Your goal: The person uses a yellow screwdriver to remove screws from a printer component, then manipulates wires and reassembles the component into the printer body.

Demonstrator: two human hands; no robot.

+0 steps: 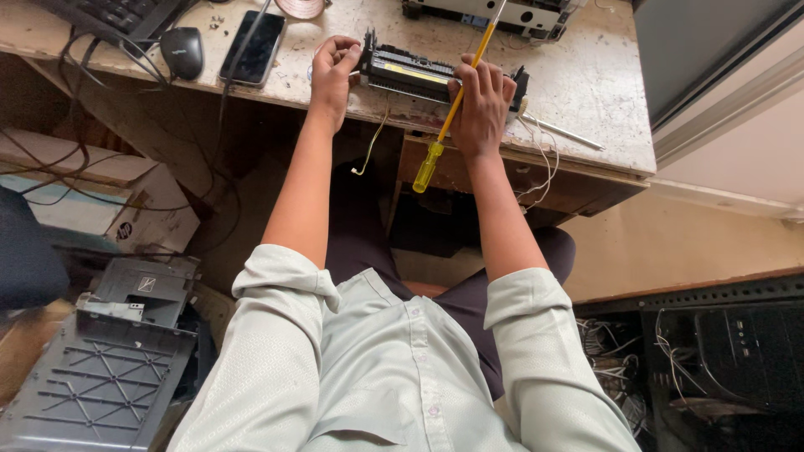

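Observation:
A long black printer part (pixel 410 74) with a yellow strip lies along the near edge of a worn desk (pixel 586 84). My left hand (pixel 333 71) grips its left end with curled fingers. My right hand (pixel 480 105) rests over its right end and also holds a yellow-handled screwdriver (pixel 452 105). The screwdriver's handle hangs down past the desk edge and its shaft points up and away. Thin wires (pixel 540 159) dangle from the part's right end.
A black phone (pixel 253 46), a black mouse (pixel 182 52) and a keyboard (pixel 117 12) sit at the desk's left. A metal rod (pixel 565 134) lies to the right. A grey printer shell (pixel 109 360) and cardboard box (pixel 117 205) stand on the floor left; a computer case (pixel 720 360) is at right.

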